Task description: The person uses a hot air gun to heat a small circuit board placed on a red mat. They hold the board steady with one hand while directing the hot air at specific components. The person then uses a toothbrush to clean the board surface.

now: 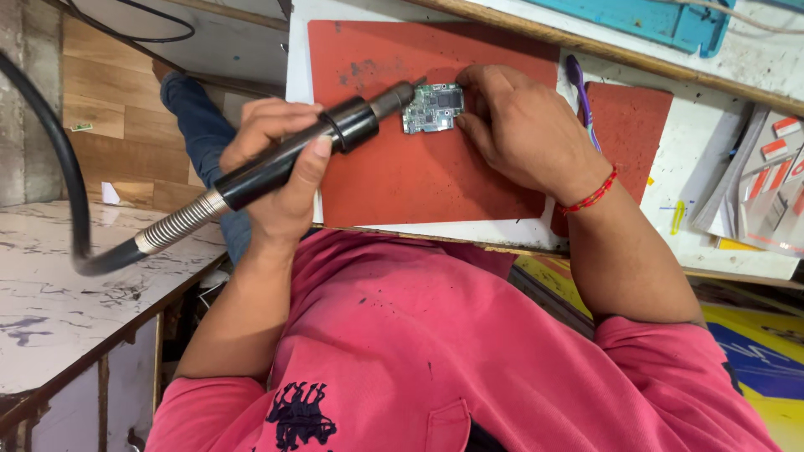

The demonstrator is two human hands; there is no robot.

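Note:
My left hand [289, 205] is shut around a black hot-air handpiece [285, 163]. Its metal nozzle [392, 99] points at the left edge of a small green circuit board [433, 109]. The board lies on a red work mat [394, 176] on the white bench. My right hand [523, 130], with a red thread band at the wrist, rests on the mat and pinches the board's right edge with thumb and fingertips. A spring-wrapped black hose [63, 167] runs from the handpiece off to the left.
A purple toothbrush [579, 88] and a second, smaller red mat [632, 125] lie to the right of my right hand. Small packets [775, 184] are stacked at the far right, and a teal tray [662, 21] stands at the back. A marble-patterned side table [50, 293] stands on the left.

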